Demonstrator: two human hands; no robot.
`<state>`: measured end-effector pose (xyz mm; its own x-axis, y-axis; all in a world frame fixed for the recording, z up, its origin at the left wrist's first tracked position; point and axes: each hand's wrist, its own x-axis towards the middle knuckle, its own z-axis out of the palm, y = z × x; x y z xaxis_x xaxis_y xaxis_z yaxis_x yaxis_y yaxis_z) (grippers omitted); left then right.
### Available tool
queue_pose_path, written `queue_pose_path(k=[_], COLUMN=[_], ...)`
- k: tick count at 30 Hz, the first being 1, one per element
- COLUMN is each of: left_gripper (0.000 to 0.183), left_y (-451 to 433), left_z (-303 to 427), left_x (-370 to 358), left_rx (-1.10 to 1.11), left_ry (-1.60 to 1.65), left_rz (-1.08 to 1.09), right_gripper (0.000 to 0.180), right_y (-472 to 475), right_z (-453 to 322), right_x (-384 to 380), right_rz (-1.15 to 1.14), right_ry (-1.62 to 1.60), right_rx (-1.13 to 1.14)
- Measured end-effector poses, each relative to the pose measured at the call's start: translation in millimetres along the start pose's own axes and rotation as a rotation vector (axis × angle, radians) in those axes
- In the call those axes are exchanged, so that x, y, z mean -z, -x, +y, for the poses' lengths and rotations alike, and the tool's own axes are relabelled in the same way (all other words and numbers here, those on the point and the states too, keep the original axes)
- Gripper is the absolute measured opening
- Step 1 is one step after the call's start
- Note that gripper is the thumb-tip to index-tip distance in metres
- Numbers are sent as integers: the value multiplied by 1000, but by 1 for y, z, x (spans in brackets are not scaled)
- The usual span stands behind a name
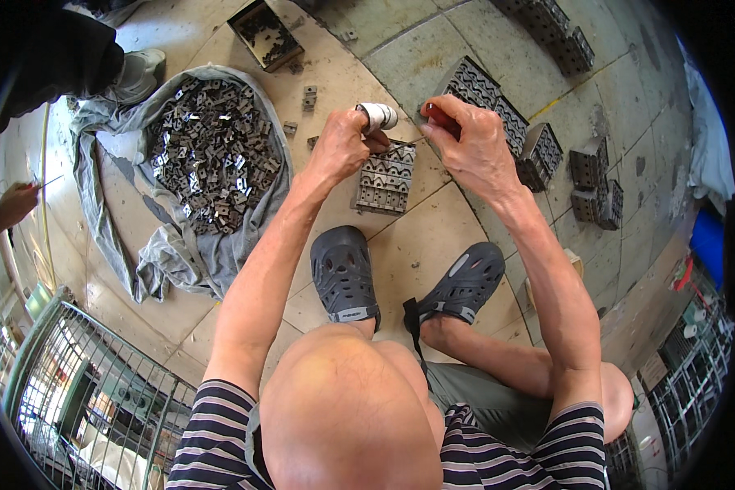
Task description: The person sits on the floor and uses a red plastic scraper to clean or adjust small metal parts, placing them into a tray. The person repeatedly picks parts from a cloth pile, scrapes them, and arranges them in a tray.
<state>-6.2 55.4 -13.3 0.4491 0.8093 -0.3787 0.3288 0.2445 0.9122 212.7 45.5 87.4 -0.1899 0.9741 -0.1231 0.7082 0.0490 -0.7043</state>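
My right hand [474, 144] grips a small tool by its dark red handle [444, 121]; its thin metal shaft points left towards my left hand. My left hand [349, 141], with white wrapping on a finger, has its fingers bent together near the shaft's tip; whether a small part is between them is hidden. Just below both hands, a block of stacked metal parts [384, 184] stands on the tiled floor. A heap of small dark metal parts [217, 153] lies on a grey cloth [92, 184] to the left.
More rows of stacked metal parts [542, 156] stand at the right, others [597, 177] beyond them. An open box [266, 37] holds small dark pieces. Loose parts [309, 98] lie by the heap. A wire cage [98, 392] is lower left. Another person's hand [15, 205] and shoe [138, 76] show at left.
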Motion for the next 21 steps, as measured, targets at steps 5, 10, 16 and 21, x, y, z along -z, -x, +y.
queue_pose_path(k=[5,10,16,21], left_gripper=[37,41,43,48], left_y=[3,3,2,6], left_z=[-6,-13,-14,-8], left_x=[-1,-1,-3,-1], left_rx=[52,77,109,94], left_ry=[12,48,116,92], left_rz=[44,42,58,65], right_gripper=[20,20,17,10], right_y=[1,1,1,-2], right_z=[1,3,3,-13], right_x=[-1,-1,-1,0], right_rz=[18,22,26,-24], right_ry=[-44,-35,-11,83], right_rx=[-6,7,24,304])
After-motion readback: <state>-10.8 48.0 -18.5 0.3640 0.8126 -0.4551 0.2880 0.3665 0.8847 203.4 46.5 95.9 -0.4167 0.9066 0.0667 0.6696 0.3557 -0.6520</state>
